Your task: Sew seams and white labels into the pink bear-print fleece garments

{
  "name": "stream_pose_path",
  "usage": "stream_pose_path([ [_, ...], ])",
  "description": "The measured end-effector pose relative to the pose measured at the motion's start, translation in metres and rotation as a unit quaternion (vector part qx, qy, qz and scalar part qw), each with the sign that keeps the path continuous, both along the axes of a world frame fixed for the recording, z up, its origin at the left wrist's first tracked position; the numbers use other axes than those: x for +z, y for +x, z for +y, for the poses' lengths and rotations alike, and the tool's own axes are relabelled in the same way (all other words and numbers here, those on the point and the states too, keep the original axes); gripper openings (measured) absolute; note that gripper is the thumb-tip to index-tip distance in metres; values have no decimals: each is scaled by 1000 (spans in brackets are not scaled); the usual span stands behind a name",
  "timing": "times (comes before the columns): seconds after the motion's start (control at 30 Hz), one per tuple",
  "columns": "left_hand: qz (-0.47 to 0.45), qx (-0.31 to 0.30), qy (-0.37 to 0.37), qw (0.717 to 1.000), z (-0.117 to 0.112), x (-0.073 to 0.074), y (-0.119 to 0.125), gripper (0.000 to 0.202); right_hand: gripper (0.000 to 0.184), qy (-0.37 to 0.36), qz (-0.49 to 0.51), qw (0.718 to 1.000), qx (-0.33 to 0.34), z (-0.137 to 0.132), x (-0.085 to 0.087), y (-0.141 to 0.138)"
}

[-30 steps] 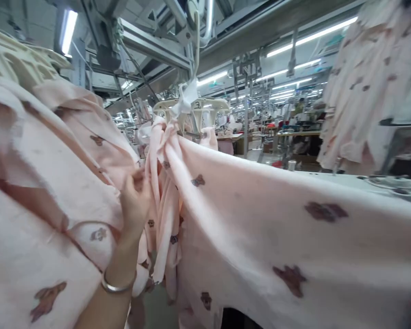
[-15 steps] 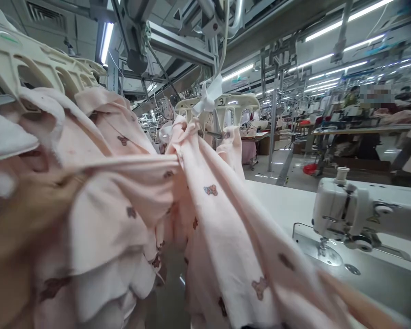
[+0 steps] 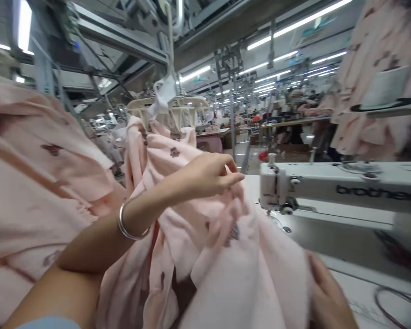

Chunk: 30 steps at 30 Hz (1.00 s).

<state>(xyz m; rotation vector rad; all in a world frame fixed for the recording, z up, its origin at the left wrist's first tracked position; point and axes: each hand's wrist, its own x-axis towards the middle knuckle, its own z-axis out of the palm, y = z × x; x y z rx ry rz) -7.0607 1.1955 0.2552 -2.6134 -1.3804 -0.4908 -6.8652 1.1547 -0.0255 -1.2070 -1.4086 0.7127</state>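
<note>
A pale pink garment (image 3: 233, 274) printed with small bears hangs in folds before me, spread toward the lower right. My left hand (image 3: 214, 173), with a silver bangle on the wrist, reaches across it; its bent fingers close on the cloth near the sewing machine's head. At the lower right, my right hand (image 3: 329, 292) is blurred and curls around the garment's side edge, fingertips partly hidden by cloth. Behind the left hand, a cream hanger (image 3: 188, 104) with a white strip (image 3: 162, 96) tied on it carries pink cloth.
A white sewing machine (image 3: 342, 183) stands on a table to the right. More pink garments (image 3: 37, 192) crowd the left side. A thread cone (image 3: 385, 87) sits on a stand at upper right, in front of hanging pink pieces. Metal rails run overhead; people work in the background.
The view has swung right. My left arm has come across to the garment's right part, and the previously stretched cloth now falls in looser folds. My right hand shows at the lower right.
</note>
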Motion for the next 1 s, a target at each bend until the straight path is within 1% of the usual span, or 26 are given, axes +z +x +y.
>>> stream_pose_path([
  [0.07,55,-33,-11,998,18,-29,21,15,35,-46,10,995,-89,-5,-5,28],
  [0.1,94,-64,-47,992,25,-44,27,14,33,-49,-3,993,-108,-8,-8,32],
  [0.13,146,-98,-106,979,31,-60,30,12,31,-33,-32,993,-108,-12,-11,29],
  [0.2,253,-138,-214,933,39,-90,29,14,30,62,-141,986,-70,-15,-19,12],
  [0.23,292,-137,-234,917,40,-105,26,20,30,123,-200,971,-48,-14,-24,1],
  [0.27,318,-131,-233,910,40,-119,22,27,27,173,-247,953,-31,-12,-28,-9],
  [0.3,332,-127,-220,908,40,-132,17,34,22,202,-272,941,-15,-10,-31,-15],
  [0.33,337,-130,-206,909,40,-143,12,39,15,210,-268,940,-2,-7,-33,-18],
  [0.37,335,-140,-196,911,40,-151,7,40,11,192,-232,953,9,-4,-32,-17],
  [0.4,324,-151,-185,915,40,-156,4,37,12,150,-171,974,15,-2,-28,-12],
  [0.43,304,-162,-175,922,42,-156,1,31,14,91,-92,991,16,0,-21,-4],
  [0.47,275,-176,-163,931,44,-152,-1,22,17,30,-3,999,15,2,-10,7],
  [0.5,239,-192,-147,941,46,-144,-2,16,21,-30,85,996,5,2,3,20],
  [0.53,197,-209,-127,949,48,-131,-2,15,27,-78,163,983,-12,1,19,32],
  [0.57,148,-223,-103,958,49,-115,-1,18,32,-97,223,970,-25,0,37,43],
  [0.6,96,-228,-78,966,49,-97,1,20,33,-112,254,959,-57,-2,55,52],
  [0.63,42,-228,-50,972,47,-78,4,22,31,-114,258,955,-90,-5,72,59],
  [0.7,-59,-204,4,977,39,-45,9,23,29,-93,240,960,-113,-12,102,67],
  [0.73,-87,-201,18,976,32,-34,11,23,30,-78,227,964,-115,-15,113,69],
  [0.77,-92,-213,20,972,25,-28,12,23,30,-61,220,966,-118,-19,122,71],
  [0.8,-69,-243,14,967,18,-27,13,21,29,-45,221,966,-128,-21,129,73],
  [0.83,-23,-280,9,960,13,-32,13,17,26,-32,229,961,-148,-23,133,76],
  [0.87,36,-310,10,950,10,-41,12,16,22,-20,241,955,-171,-25,136,79],
  [0.9,93,-328,24,940,9,-54,10,21,20,-10,255,948,-191,-25,136,84],
  [0.97,164,-322,82,929,16,-78,2,25,20,-11,272,942,-197,-22,132,95],
  [1.0,167,-310,107,930,22,-87,-2,21,22,-23,263,948,-176,-18,127,101],
])
